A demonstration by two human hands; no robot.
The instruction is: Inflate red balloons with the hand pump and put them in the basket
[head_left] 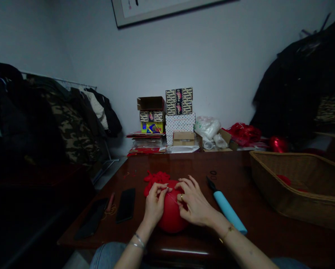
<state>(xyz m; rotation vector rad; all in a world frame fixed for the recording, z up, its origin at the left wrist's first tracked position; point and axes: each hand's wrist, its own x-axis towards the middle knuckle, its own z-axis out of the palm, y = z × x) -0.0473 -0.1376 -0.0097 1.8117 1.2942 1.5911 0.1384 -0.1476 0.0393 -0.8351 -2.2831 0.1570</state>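
A round, inflated red balloon rests at the table's near edge, between my two hands. My left hand is pinched, thumb against fingertips, at the balloon's upper left. From there a thin pale string runs across the balloon to my right hand. That hand's thumb and index finger are closed on the string, while its other fingers arch over the balloon's top. The balloon's neck is hidden by my fingers. Just behind lies a heap of uninflated red balloons. A light-blue hand pump with a black nozzle lies right of my right hand.
A wicker basket with red items stands at the right. On the left lie a black phone, another dark flat object and a reddish stick. Stacked boxes stand behind the table; clothes hang left.
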